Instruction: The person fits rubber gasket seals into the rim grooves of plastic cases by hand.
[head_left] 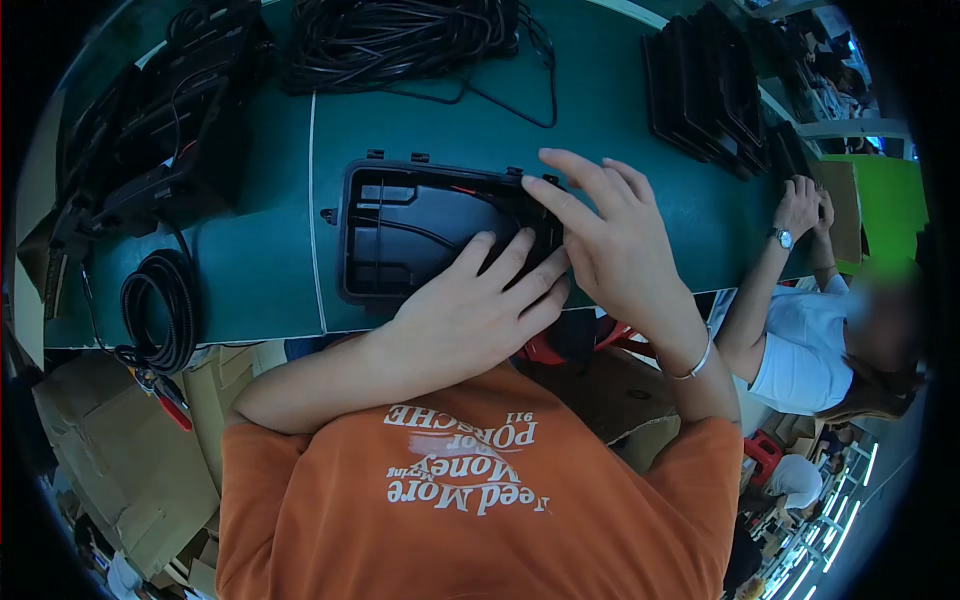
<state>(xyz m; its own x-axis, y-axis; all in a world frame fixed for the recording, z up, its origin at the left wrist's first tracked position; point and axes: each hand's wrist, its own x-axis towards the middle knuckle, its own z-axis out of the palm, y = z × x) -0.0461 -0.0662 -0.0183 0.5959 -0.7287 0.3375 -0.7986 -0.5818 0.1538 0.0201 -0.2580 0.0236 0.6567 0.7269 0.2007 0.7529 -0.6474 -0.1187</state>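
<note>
Case of black plastic, rectangular and shallow (pixel 394 272), lies open on the dark green tabletop (pixel 268 262) at the middle of the head view, right in front of the worker. The left hand (pixel 462 320) reaches over it, fingers spread and bent down inside; from here I can't tell whether they pinch anything. A thin black cable (pixel 425 235) runs across the interior towards those fingertips. The right hand (pixel 634 238) is at the case's upper-right corner, fingers loosely parted and apparently gripping nothing. A big tangle of black cable (pixel 400 45) sits at top centre. I'd guess the cable is being settled inside; that would call for steadying the case and pressing the cable flat, clear of the rim.
</note>
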